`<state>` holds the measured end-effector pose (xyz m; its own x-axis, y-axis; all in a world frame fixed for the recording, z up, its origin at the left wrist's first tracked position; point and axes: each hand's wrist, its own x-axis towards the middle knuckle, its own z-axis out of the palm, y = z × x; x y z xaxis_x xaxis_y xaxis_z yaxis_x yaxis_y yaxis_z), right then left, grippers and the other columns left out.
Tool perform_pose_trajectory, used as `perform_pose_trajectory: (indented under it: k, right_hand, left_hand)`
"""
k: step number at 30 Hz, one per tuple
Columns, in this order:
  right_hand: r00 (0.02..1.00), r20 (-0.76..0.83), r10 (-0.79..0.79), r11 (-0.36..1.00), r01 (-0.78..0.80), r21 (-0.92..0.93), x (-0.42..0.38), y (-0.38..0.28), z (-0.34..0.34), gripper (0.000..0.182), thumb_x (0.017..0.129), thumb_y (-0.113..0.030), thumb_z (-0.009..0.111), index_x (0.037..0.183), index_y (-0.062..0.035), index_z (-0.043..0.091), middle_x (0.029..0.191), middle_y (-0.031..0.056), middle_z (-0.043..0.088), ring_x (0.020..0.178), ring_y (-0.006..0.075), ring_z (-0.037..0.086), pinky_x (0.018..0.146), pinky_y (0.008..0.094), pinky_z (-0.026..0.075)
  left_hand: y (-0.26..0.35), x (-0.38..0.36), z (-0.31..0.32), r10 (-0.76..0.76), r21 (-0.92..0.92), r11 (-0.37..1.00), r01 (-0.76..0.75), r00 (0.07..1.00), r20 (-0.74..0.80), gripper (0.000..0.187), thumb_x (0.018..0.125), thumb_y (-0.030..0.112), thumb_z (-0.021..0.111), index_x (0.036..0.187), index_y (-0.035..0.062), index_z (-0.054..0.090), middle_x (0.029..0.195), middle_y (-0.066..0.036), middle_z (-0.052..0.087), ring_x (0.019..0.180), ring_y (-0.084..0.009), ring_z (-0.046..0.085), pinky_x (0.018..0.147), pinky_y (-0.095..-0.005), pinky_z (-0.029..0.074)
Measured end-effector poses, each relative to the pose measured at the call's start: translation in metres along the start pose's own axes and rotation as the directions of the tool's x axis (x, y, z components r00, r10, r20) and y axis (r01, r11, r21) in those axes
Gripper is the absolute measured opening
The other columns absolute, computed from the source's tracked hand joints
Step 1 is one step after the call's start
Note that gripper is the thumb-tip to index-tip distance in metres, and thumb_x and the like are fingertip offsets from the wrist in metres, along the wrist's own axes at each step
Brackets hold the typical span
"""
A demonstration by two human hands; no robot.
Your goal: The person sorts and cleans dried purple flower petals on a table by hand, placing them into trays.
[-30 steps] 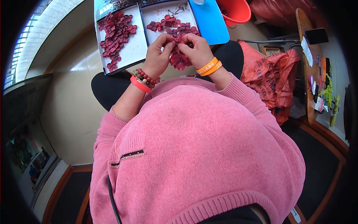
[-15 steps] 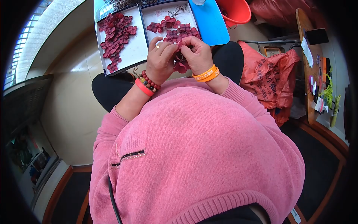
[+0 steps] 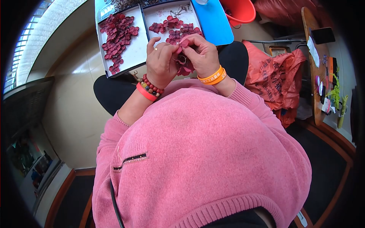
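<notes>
one flower (image 3: 185, 70) is pinched between left hand (image 3: 161, 62) and right hand (image 3: 204, 59); from afar, i judge a hard tug could tear it.

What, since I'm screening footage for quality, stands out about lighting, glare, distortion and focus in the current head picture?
Head view: wide-lens curvature and black corners; head view: the window at upper left is very bright, and a glare patch lies on the floor; head view: the left hand and right hand look fairly crisp, though the dark red petals between them show little detail.
</notes>
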<state>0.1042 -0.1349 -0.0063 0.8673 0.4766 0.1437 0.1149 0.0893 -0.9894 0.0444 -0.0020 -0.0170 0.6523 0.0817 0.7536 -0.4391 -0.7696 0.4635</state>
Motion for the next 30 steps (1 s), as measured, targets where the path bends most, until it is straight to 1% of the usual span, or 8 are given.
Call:
perform_pose_trajectory:
  k: [5,8,14,17,20,23,26,30]
  right_hand:
    - [0.999,0.015,0.047,0.999,-0.046,-0.014,-0.002,-0.002,0.000,0.007,0.078,0.001,0.059,0.085,0.0027,0.060,0.087,0.0073,0.058,0.079,0.0133,0.058,0.072,0.0238,0.047]
    - [0.988,0.013,0.155,0.984,-0.155,0.091,-0.005,-0.006,-0.001,0.007,0.080,0.001,0.059,0.086,0.0031,0.060,0.087,0.0067,0.059,0.079,0.0120,0.057,0.071,0.0234,0.048]
    - [0.995,0.052,0.081,0.997,-0.081,0.002,-0.003,-0.014,-0.003,0.007,0.080,0.000,0.059,0.086,0.0034,0.060,0.087,0.0061,0.059,0.079,0.0109,0.058,0.070,0.0226,0.049]
    - [0.987,0.113,0.111,0.994,-0.113,0.012,-0.002,-0.014,-0.006,0.008,0.086,0.002,0.055,0.092,0.0014,0.059,0.095,0.0034,0.059,0.082,0.0070,0.056,0.073,0.0203,0.049]
    - [0.995,0.083,0.053,0.999,-0.053,0.006,-0.003,-0.013,-0.004,0.008,0.086,0.002,0.055,0.093,0.0015,0.060,0.092,0.0036,0.060,0.079,0.0069,0.057,0.070,0.0197,0.049]
    - [0.987,0.078,0.141,0.990,-0.139,-0.030,-0.005,-0.009,-0.005,0.010,0.086,0.000,0.055,0.094,0.0014,0.060,0.088,0.0034,0.061,0.075,0.0066,0.057,0.066,0.0194,0.049]
    - [0.968,0.052,0.247,0.967,-0.250,0.056,-0.005,-0.011,-0.003,0.011,0.087,-0.001,0.054,0.095,0.0010,0.061,0.084,0.0026,0.062,0.072,0.0061,0.056,0.062,0.0196,0.048]
    - [0.942,0.008,0.334,0.940,-0.334,0.069,-0.002,-0.003,-0.005,0.010,0.083,-0.003,0.055,0.087,0.0027,0.063,0.078,0.0052,0.064,0.067,0.0071,0.057,0.060,0.0220,0.047]
  left_hand:
    - [0.001,0.001,-0.003,0.026,-0.035,0.999,-0.025,0.999,0.036,0.024,0.067,-0.008,0.060,0.087,0.0040,0.057,0.074,-0.007,0.058,0.070,-0.0238,0.059,0.087,-0.0423,0.042]
    - [0.002,0.002,-0.006,0.032,-0.090,0.996,-0.025,0.997,0.074,0.026,0.066,-0.010,0.060,0.088,0.0030,0.057,0.074,-0.008,0.058,0.070,-0.0246,0.058,0.088,-0.0433,0.043]
    - [0.005,0.000,-0.005,0.010,-0.175,0.985,-0.002,0.999,0.043,0.027,0.065,-0.012,0.061,0.088,0.0012,0.057,0.075,-0.011,0.057,0.070,-0.0263,0.058,0.085,-0.0446,0.046]
    - [0.006,0.000,-0.004,-0.034,-0.216,0.976,0.039,0.999,0.026,0.027,0.065,-0.011,0.062,0.088,0.0008,0.057,0.076,-0.011,0.057,0.070,-0.0270,0.058,0.085,-0.0454,0.047]
    - [0.004,-0.003,-0.005,-0.002,-0.200,0.980,0.013,0.998,0.055,0.033,0.064,-0.012,0.062,0.094,-0.0007,0.057,0.079,-0.010,0.060,0.075,-0.0248,0.061,0.093,-0.0492,0.043]
    - [0.006,-0.001,-0.010,0.057,-0.148,0.988,-0.042,0.993,0.100,0.035,0.061,-0.008,0.066,0.094,0.0000,0.056,0.081,-0.013,0.057,0.075,-0.0279,0.059,0.089,-0.0483,0.046]
    - [0.007,-0.001,-0.009,0.096,-0.052,0.995,-0.090,0.987,0.127,0.037,0.061,-0.005,0.066,0.097,-0.0008,0.056,0.083,-0.012,0.057,0.076,-0.0278,0.058,0.091,-0.0491,0.044]
    - [0.012,-0.007,-0.004,0.038,0.069,0.996,-0.055,0.972,0.231,0.044,0.063,-0.005,0.065,0.106,-0.0015,0.055,0.090,-0.013,0.057,0.081,-0.0271,0.059,0.096,-0.0517,0.040]
